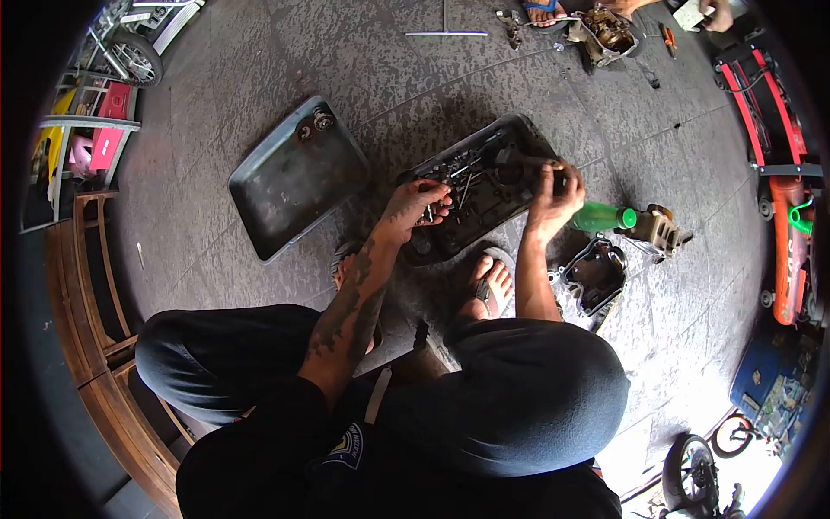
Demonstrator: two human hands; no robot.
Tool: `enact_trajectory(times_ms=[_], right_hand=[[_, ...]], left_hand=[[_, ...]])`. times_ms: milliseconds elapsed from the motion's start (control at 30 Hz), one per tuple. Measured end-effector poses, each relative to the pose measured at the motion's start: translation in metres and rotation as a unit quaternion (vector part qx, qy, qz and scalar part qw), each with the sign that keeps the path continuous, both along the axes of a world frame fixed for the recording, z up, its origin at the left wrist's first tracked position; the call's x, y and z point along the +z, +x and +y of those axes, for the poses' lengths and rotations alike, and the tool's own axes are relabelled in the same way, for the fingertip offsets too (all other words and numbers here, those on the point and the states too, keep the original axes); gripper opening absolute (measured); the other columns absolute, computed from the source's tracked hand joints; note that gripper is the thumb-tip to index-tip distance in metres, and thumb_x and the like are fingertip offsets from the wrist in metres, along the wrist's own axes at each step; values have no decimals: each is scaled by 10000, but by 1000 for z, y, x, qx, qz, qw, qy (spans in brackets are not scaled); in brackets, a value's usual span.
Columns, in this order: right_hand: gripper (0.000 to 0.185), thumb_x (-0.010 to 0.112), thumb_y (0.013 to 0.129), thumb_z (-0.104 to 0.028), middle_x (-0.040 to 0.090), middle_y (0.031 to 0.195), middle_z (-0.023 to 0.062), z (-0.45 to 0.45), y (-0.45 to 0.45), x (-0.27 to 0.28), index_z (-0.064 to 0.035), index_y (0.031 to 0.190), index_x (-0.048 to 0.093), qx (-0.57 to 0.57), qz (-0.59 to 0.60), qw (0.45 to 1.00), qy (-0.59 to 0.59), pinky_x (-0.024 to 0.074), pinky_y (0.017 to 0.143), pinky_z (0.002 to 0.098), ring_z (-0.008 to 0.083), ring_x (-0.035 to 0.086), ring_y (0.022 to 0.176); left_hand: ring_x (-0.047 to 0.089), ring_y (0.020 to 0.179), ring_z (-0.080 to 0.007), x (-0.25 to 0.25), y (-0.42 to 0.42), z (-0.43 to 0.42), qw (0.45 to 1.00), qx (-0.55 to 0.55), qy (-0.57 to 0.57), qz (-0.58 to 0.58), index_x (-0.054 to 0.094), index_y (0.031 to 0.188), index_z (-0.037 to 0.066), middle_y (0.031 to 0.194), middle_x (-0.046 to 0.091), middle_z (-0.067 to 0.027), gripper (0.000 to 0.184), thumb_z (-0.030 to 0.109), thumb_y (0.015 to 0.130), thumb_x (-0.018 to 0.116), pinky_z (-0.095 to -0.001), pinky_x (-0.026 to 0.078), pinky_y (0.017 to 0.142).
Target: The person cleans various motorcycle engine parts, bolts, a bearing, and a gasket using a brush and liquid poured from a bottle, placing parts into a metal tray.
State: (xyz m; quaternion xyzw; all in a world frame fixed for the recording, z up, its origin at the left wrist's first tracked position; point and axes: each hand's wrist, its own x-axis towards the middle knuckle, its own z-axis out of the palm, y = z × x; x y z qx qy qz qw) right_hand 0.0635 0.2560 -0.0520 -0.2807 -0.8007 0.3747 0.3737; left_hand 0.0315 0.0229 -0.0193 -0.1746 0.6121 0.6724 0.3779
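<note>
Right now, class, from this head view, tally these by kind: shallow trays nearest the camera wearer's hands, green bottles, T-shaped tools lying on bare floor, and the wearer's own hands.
Left tray and right tray: 2
Green bottle: 1
T-shaped tool: 1
Left hand and right hand: 2
Total: 6

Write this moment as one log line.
left hand: holding small part, over dark tray | right hand: by tray, grip unclear | green bottle: right of tray
</note>
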Motion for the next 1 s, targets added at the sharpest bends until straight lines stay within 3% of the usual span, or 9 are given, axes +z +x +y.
enact_trajectory(times_ms=[133, 167, 233, 300, 333, 433, 500, 733, 1000], right_hand=[[248, 718, 841, -199, 594, 1155, 104, -21, -14, 28, -124, 1072, 670, 128, -49, 990, 19, 395, 962, 440, 307, 505, 1122], [240, 690, 869, -198, 623, 1072, 141, -24, -18, 30, -82, 1075, 647, 158, -65, 983, 65, 445, 899, 434, 332, 573, 1043], [218, 653, 904, -206, 654, 957, 184, -23, -27, 27, -48, 1052, 622, 207, -110, 971, -37, 496, 786, 435, 378, 633, 918], [194, 611, 934, -206, 663, 869, 211, -21, -23, 39, -33, 1022, 601, 184, -97, 977, -43, 511, 682, 443, 404, 653, 791], [172, 575, 955, -204, 676, 865, 206, -20, -19, 46, -43, 1009, 597, 168, -50, 984, -30, 514, 682, 443, 389, 665, 790], [172, 569, 956, -208, 653, 770, 198, -12, 1, 57, -37, 949, 569, 217, -109, 966, -88, 491, 604, 447, 399, 649, 704], [183, 597, 939, -213, 633, 727, 199, -14, 12, 43, -34, 933, 559, 246, -146, 957, -44, 474, 569, 447, 410, 631, 669], [165, 646, 868, -157, 673, 904, 202, -24, 18, 30, -54, 990, 606, 316, -201, 927, -29, 510, 723, 461, 408, 635, 891], [176, 659, 889, -172, 709, 893, 134, -25, 25, 44, -71, 1033, 650, 259, -171, 942, -128, 529, 726, 349, 260, 705, 856]], left_hand=[[646, 729, -108, 3, 0, 3, 1000, -5, -14, 6, 646, 1044, 70, 884, 673, -23, 211, 244, 925, 638, -273, 556, 671], [646, 729, -108, 3, -1, 3, 1000, -6, -15, 7, 646, 1044, 70, 884, 673, -23, 211, 244, 925, 638, -273, 556, 671], [643, 735, -102, 2, 0, 3, 1000, -8, -13, 12, 646, 1050, 67, 890, 678, -28, 219, 245, 923, 646, -265, 551, 671], [642, 736, -99, 1, 2, 4, 999, -8, -23, 31, 645, 1053, 63, 892, 681, -29, 225, 246, 922, 649, -263, 548, 674], [640, 737, -96, 1, 1, 3, 998, -8, -32, 48, 644, 1057, 60, 895, 683, -30, 232, 248, 922, 652, -260, 545, 677], [645, 757, -97, -3, 1, 3, 996, -2, -11, 92, 647, 1053, 50, 897, 685, -34, 225, 233, 923, 652, -259, 538, 690], [653, 776, -108, -8, 2, 3, 994, -16, 3, 109, 633, 1071, 44, 908, 684, -41, 223, 215, 928, 645, -260, 536, 699], [678, 900, -188, -10, 7, 9, 980, -8, 115, 164, 498, 1237, 43, 974, 669, -81, 316, 122, 945, 590, -280, 532, 750], [669, 961, -231, -5, 11, 10, 965, 14, 240, 105, 406, 1372, 65, 992, 651, -90, 454, 90, 948, 565, -318, 534, 762]])
